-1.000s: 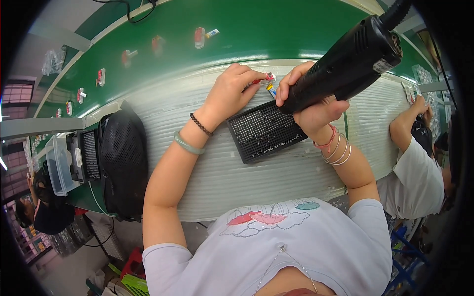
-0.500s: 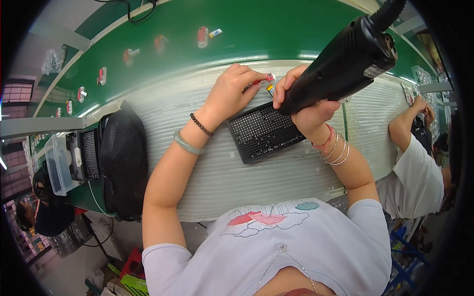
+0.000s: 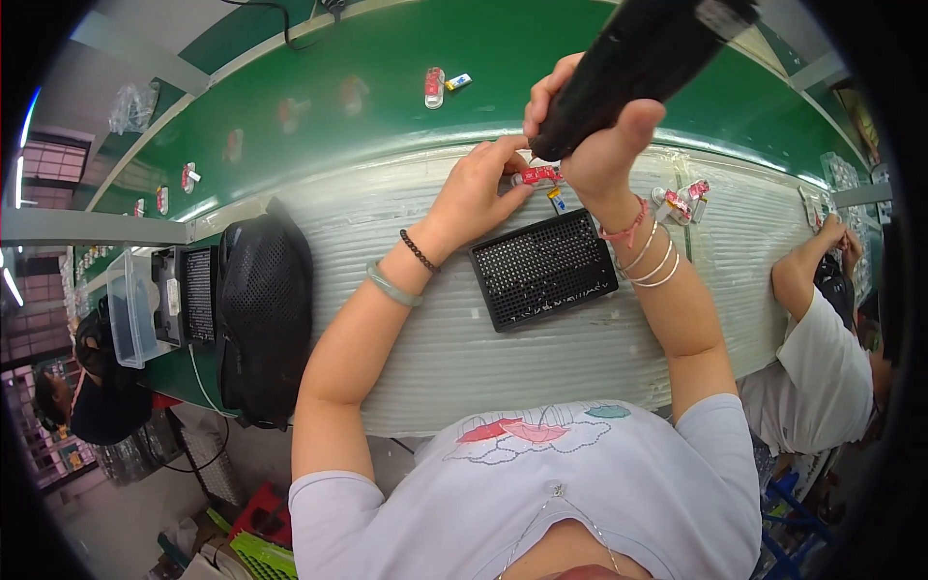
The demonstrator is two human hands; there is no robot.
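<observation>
My right hand is wrapped round a black electric screwdriver, thumb raised along its side. The tool tilts, its lower end beside my left fingertips; the bit is hardly visible. My left hand pinches a small red-and-white device on the table, just below the tool's end. A small blue-and-yellow battery-like piece lies next to the device. Close below both hands sits a black perforated tray, with tiny screw-like bits along its near side.
More red-and-white devices lie right of my right wrist. Others are spread along the green surface beyond. A black mesh-covered object and a clear plastic box stand left. A co-worker sits at the right.
My right hand has carried the screwdriver from over the tray's far edge up to the device at my left fingers. The view has shifted, uncovering the tray's right side and the devices at right.
</observation>
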